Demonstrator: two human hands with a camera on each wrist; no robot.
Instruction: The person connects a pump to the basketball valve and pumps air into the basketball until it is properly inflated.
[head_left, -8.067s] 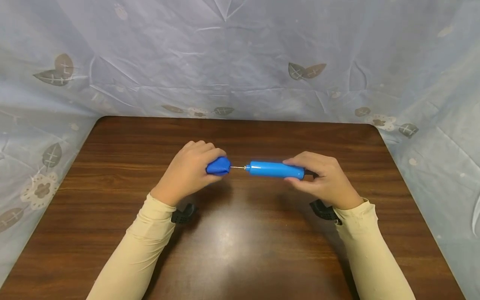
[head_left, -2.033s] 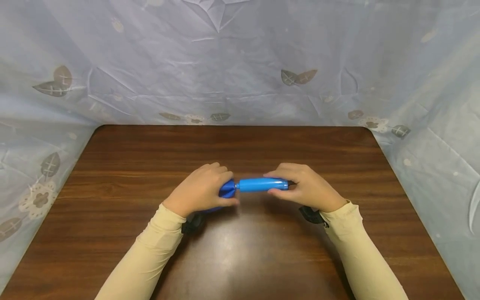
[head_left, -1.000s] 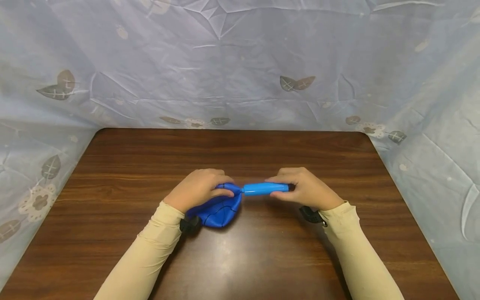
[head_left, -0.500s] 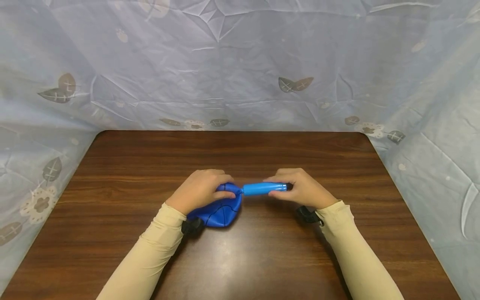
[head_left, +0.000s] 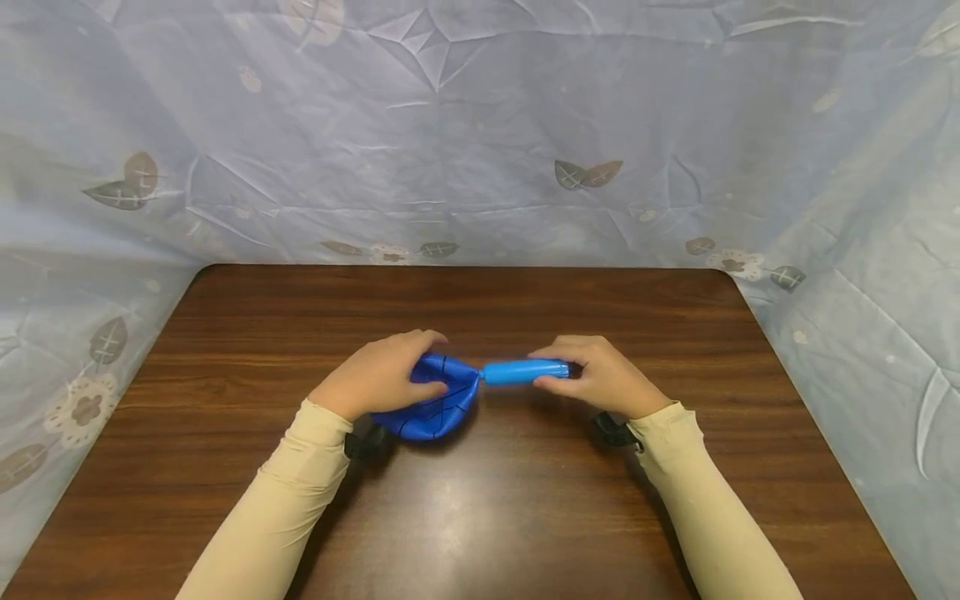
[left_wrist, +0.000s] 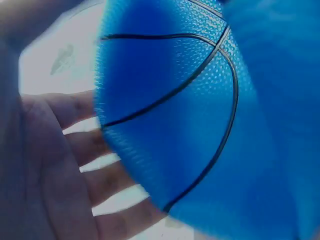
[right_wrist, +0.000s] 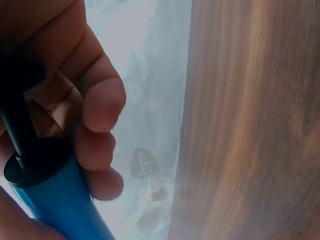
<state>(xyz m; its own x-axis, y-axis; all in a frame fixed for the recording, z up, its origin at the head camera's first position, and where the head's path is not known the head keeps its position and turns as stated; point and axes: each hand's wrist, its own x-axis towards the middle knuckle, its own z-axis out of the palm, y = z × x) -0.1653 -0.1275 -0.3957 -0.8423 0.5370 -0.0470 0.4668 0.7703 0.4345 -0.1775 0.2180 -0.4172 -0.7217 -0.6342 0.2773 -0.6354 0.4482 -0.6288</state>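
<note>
My right hand grips a light-blue hand pump near its rear end, fingers and thumb curled round the barrel. In the right wrist view the pump's black handle shows beside the palm, its shaft running down to the black end cap. A limp, deflated blue toy basketball with black seams joins the pump's nozzle end, where no bare needle shows. My left hand lies about the ball with thumb and fingers spread apart. The left wrist view shows its fingers fairly straight, reaching behind the ball.
A brown wood-grain table lies under both hands, with rounded far corners. Pale curtains printed with leaves hang behind it and along both sides. A black wrist strap mount sits at the right sleeve cuff.
Earlier a bare needle showed between pump and ball; now the ball sits at the nozzle. The left hand, which pinched the ball near the nozzle, has loosened and slid left. The right keeps its grip.
</note>
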